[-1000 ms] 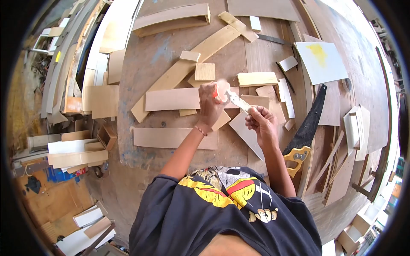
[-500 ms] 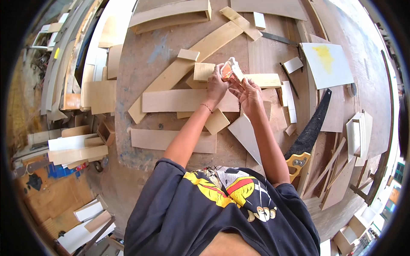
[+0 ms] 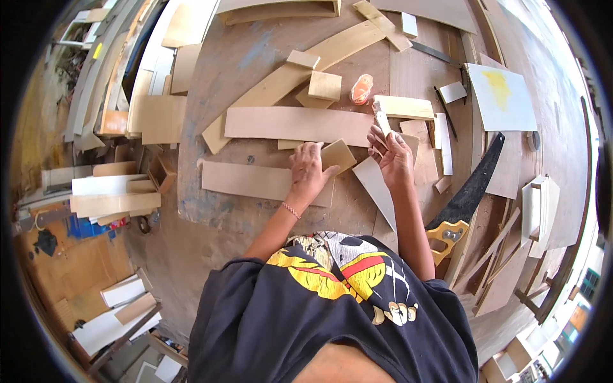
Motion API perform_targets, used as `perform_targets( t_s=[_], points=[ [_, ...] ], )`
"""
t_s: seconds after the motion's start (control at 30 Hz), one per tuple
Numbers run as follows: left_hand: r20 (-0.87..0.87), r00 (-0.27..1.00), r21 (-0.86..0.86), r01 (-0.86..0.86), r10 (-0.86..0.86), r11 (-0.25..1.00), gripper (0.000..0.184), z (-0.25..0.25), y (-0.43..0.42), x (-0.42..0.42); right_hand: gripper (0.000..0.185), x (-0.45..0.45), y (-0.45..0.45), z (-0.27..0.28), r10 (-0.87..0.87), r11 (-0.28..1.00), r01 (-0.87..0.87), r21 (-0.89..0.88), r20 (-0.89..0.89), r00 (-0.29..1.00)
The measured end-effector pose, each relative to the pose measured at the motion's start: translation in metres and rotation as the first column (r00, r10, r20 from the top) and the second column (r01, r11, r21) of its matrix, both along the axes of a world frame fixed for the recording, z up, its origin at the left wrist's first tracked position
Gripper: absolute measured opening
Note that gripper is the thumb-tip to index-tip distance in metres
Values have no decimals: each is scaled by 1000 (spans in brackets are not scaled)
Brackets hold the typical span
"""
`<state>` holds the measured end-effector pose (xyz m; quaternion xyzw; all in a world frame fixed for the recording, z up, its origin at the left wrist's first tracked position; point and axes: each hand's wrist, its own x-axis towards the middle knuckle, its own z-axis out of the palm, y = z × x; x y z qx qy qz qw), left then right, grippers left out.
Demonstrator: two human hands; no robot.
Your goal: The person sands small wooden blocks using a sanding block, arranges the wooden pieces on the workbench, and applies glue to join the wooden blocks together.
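My right hand [image 3: 394,156] pinches a narrow stick [image 3: 381,118] whose upper part is coated in a white, paste-like substance. Just beyond its tip, an orange, oval item with a whitish rim [image 3: 361,89] lies on the workbench; I cannot make out its exact kind. My left hand [image 3: 308,169] holds nothing, its fingers apart and its thumb close to a small square wood block [image 3: 338,156]. Whether the thumb touches the block is unclear. Under and beyond the left hand lie two long flat boards, a lower one [image 3: 249,179] and an upper one [image 3: 294,123].
A handsaw [image 3: 469,185] with a yellow handle lies to the right. A white panel with a yellow stain [image 3: 501,96] is at the far right. Several wood offcuts, including a thicker block [image 3: 325,85] and a pale batten [image 3: 405,107], are spread over the workbench [image 3: 217,207].
My hands have moved apart. The orange item, earlier held in my left hand, now lies on the bench. My left hand has come back toward the small block; the coated stick is in my right.
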<state>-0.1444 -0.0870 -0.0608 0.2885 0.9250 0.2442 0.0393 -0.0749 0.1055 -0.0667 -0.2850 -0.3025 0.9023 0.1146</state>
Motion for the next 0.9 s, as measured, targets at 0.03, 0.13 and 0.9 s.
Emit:
perform_targets(
  t_s=[0.03, 0.13, 0.9],
  points=[
    [30, 1000, -12, 7, -7, 1000, 56, -2, 1, 1, 24, 4, -3, -1, 7, 1000, -7, -5, 1, 1000],
    [54, 999, 32, -5, 3, 999, 48, -8, 2, -2, 23, 13, -12, 3, 24, 1000, -24, 2, 28, 999],
    [545, 817, 381, -442, 190, 812, 28, 3, -79, 88, 12, 34, -93, 33, 433, 892, -439, 107, 79, 898]
  ],
)
